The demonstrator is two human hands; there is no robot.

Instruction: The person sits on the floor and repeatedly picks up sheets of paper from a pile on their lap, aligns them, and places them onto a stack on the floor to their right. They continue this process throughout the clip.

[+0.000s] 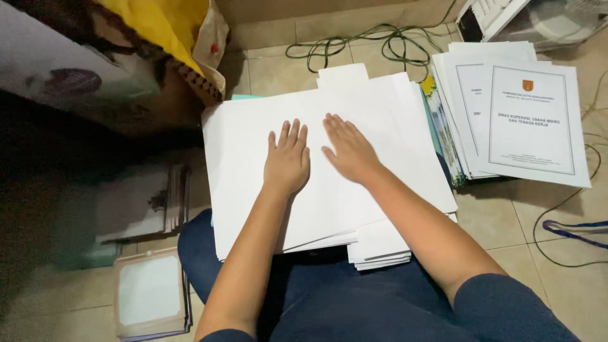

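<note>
A wide stack of blank white paper sheets [244, 149] lies on the tiled floor in front of my lap. Both palms press flat on its top sheet. My left hand [287, 158] rests near the middle with fingers together and pointing away. My right hand [348, 151] lies just beside it, angled toward the upper left, fingers stretched. Neither hand holds anything. A smaller pile of white sheets [380, 244] pokes out under the near right corner of the stack.
A stack of printed white booklets [532, 120] sits to the right. Green cable [373, 44] coils behind the paper. A yellow and patterned cloth bundle [158, 38] is at the back left, framed boards [151, 292] at the near left, and a blue cord [576, 229] at the right.
</note>
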